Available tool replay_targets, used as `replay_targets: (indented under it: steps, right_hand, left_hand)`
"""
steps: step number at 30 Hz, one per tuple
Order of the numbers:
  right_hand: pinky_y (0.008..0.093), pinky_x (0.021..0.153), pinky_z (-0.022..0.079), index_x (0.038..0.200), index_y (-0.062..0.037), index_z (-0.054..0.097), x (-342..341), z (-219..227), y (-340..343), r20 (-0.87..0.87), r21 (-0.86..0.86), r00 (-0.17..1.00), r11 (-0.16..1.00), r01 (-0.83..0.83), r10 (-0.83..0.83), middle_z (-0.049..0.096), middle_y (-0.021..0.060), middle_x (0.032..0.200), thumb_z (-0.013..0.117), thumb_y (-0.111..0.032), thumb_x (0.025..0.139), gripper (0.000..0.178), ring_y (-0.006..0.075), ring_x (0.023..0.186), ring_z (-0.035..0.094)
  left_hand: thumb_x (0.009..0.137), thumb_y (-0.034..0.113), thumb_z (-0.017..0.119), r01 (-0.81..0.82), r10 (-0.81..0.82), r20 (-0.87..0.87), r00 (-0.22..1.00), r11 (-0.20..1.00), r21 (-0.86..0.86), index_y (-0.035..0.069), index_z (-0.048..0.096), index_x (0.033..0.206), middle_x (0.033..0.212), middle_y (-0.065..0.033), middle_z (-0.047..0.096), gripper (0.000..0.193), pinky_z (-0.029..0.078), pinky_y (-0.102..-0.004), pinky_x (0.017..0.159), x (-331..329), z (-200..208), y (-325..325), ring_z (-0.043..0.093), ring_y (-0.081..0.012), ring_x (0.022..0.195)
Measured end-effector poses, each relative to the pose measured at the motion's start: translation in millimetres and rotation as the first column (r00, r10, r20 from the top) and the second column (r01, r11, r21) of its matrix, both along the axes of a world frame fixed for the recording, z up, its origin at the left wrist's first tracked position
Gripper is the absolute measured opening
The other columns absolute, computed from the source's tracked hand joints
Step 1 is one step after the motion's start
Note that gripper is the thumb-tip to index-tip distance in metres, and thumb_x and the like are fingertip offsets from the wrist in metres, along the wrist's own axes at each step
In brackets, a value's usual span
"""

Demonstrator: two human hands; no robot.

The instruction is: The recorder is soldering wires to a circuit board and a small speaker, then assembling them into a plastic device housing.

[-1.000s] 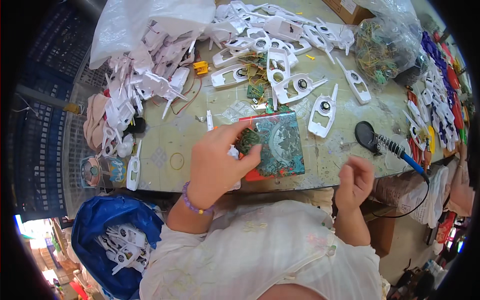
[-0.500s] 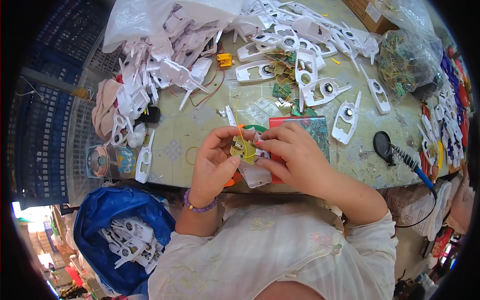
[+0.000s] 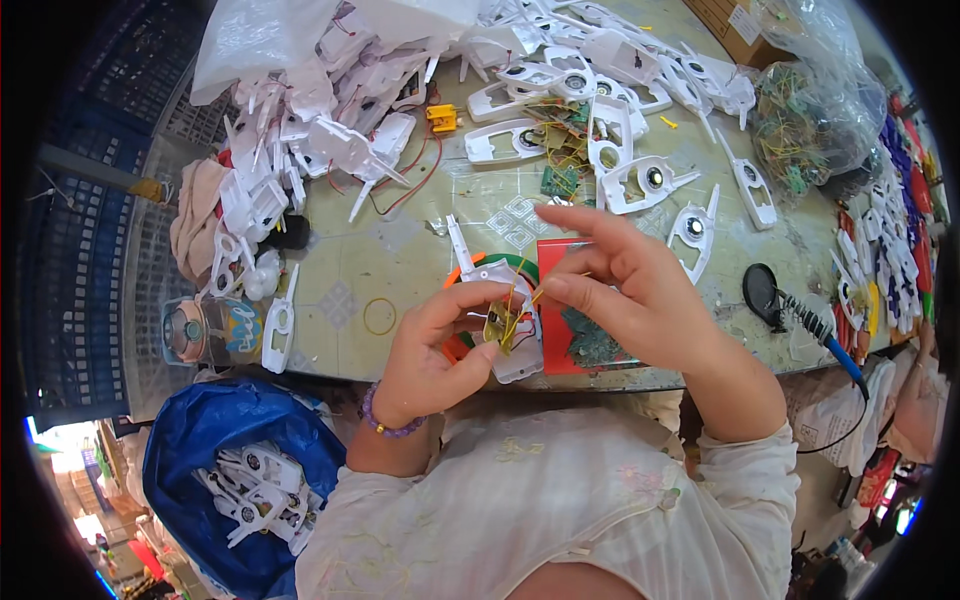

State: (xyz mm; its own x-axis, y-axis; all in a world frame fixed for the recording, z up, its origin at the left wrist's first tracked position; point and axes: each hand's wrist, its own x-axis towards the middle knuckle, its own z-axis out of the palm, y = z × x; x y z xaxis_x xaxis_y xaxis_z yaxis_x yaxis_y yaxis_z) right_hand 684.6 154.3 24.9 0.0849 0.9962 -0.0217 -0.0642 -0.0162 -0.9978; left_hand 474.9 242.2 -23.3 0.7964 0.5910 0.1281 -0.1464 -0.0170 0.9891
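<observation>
Cluttered tabletop [image 3: 335, 255] supports a red box [image 3: 555, 305]. Left of the box, the left hand [image 3: 437, 345] grips a circuit board [image 3: 496, 328] over a white housing [image 3: 516, 366], probably to steady it; over the box, the right hand [image 3: 640, 300] pinches a yellow wire [image 3: 537, 296], likely for control.

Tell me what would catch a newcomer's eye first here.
First, the crumpled bright-blue plastic bag at the lower left, with white plastic parts inside. Then the heap of white plastic housings across the far side of the greenish table. At the centre, the left hand holds a small greenish circuit board with thin yellow wires.
</observation>
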Motion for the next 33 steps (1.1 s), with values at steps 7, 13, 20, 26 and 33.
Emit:
replay_targets:
  steps: [7,13,20,26,33]
  right_hand:
    - [0.0227,0.069,0.049,0.105,0.0026,0.059,1,1,12,0.02,-0.049,0.998,0.997,-0.053,0.054,0.065,0.0046,0.085,0.058,-0.005,0.092,0.015,0.0081,0.077,0.061]
    - [0.0251,0.063,0.049,0.092,0.0,0.062,-8,-9,-6,0.418,0.214,0.889,0.971,0.104,-0.187,0.064,0.0067,0.082,0.065,-0.003,0.087,0.006,0.0106,0.071,0.062]
    - [0.0386,0.06,0.049,0.099,-0.0091,0.061,-16,-27,-4,0.657,0.518,0.693,0.846,-0.129,-0.297,0.065,0.009,0.083,0.067,-0.002,0.075,0.026,0.0288,0.072,0.064]
    - [0.0397,0.06,0.048,0.103,-0.0109,0.061,-12,-20,-26,0.688,0.383,0.67,0.924,-0.009,-0.278,0.064,0.007,0.083,0.067,-0.006,0.078,0.027,0.0294,0.074,0.062]
    - [0.041,0.071,0.048,0.094,-0.0063,0.065,78,-91,-83,0.914,0.259,0.177,0.861,0.437,-0.365,0.062,0.0095,0.084,0.07,-0.012,0.075,0.021,0.0315,0.083,0.059]
  left_hand:
    - [0.076,-0.002,0.054,0.022,-0.027,-0.134,0.991,0.999,-0.033,-0.003,0.05,0.124,0.117,-0.0136,0.059,0.048,0.048,-0.0342,0.093,0,10,-2,0.059,-0.0203,0.109]
    - [0.076,-0.004,0.055,-0.225,0.23,0.084,0.97,0.972,-0.065,-0.002,0.038,0.131,0.125,-0.0148,0.053,0.057,0.037,-0.0377,0.105,11,-3,-5,0.049,-0.0239,0.121]
    - [0.071,0.013,0.077,-0.059,0.251,-0.165,0.954,0.695,0.717,0.012,0.072,0.094,0.091,-0.0033,0.071,0.024,0.027,-0.051,0.107,12,29,5,0.065,-0.0238,0.102]
    - [0.071,0.006,0.074,-0.048,0.244,-0.198,0.949,0.736,0.675,0.01,0.071,0.085,0.081,-0.0024,0.069,0.014,0.033,-0.0466,0.102,30,29,1,0.066,-0.0189,0.085]
    - [0.074,0.005,0.072,-0.17,0.333,-0.155,0.93,0.764,0.623,0.009,0.07,0.086,0.082,-0.0016,0.068,0.013,0.035,-0.0447,0.1,31,20,-4,0.064,-0.0169,0.08]
